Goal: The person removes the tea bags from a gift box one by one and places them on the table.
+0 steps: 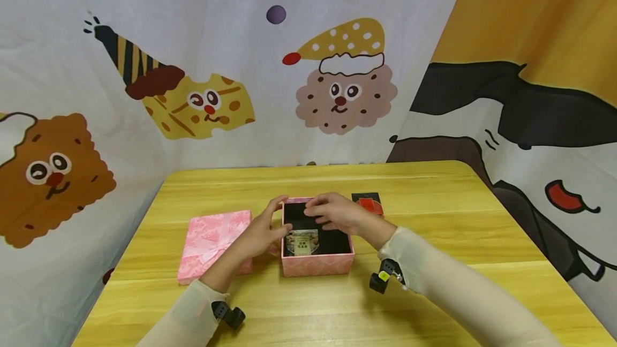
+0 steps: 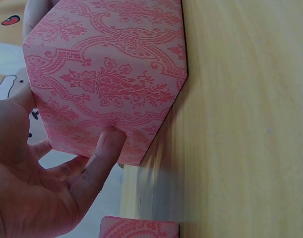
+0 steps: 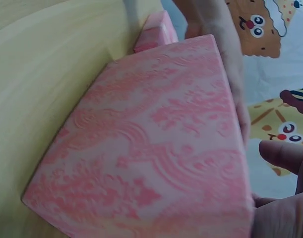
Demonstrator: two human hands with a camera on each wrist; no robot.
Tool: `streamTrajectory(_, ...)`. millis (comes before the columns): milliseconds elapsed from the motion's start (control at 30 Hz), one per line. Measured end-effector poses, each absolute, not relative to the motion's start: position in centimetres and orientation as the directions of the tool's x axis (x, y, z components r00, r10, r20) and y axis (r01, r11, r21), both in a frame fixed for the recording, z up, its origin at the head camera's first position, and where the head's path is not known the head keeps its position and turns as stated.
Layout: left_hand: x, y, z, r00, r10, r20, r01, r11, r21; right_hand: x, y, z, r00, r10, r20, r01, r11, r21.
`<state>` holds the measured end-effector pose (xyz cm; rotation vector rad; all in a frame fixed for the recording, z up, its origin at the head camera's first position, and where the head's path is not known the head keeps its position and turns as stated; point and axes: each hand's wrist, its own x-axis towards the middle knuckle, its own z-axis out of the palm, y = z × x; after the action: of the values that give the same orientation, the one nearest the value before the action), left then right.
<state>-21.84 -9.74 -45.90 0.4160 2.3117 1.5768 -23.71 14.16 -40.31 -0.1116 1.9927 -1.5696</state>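
Observation:
An uncovered pink patterned box [image 1: 317, 265] with a dark interior stands on the table. My left hand [image 1: 262, 233] holds its left side, thumb over the rim and other fingers outside. In the left wrist view one finger of this left hand [image 2: 52, 183] presses the box's patterned wall [image 2: 116, 84]. Inside the box, at the near left, lies a small printed packet [image 1: 302, 243]. Over the box's far right part hovers my right hand [image 1: 339, 213], fingers loosely bent, with nothing seen between them. The right wrist view shows its thumb [image 3: 282, 154] above the rim; its other fingertips are mostly hidden.
Left of the box lies a pink lid [image 1: 212, 245] with a ribbon bow. A black and red flat item [image 1: 368, 202] lies behind the right hand. The wooden table [image 1: 308, 309] meets a cartoon-printed cloth [image 1: 270, 138] at the back.

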Motion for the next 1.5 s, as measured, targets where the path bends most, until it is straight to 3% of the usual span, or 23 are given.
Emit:
streamTrajectory(367, -21.8, -9.8, -45.9, -0.907, 0.411, -0.092, 0.070, 0.362, 0.929, -23.5, 12.8, -40.9, -0.832, -0.356, -0.425, 0.273, 0.403, -0.873)
streamTrajectory(733, -21.8, -9.8, -45.8, -0.908, 0.406, -0.100, 0.061, 0.365, 0.929, -23.7, 12.1, -42.6, -0.835, -0.371, -0.406, 0.238, 0.422, -0.875)
streamTrajectory(1033, -21.8, -9.7, -45.8, -0.909, 0.405, -0.098, 0.070, 0.379, 0.923, -23.5, 11.9, -42.9, -0.876, -0.364, -0.316, 0.073, 0.548, -0.833)
streamTrajectory(1500, -21.7, -9.8, -45.7, -0.909, 0.407, -0.091, 0.082, 0.390, 0.917, -23.1, 11.7, -43.2, -0.814, -0.500, -0.295, -0.092, 0.614, -0.784)
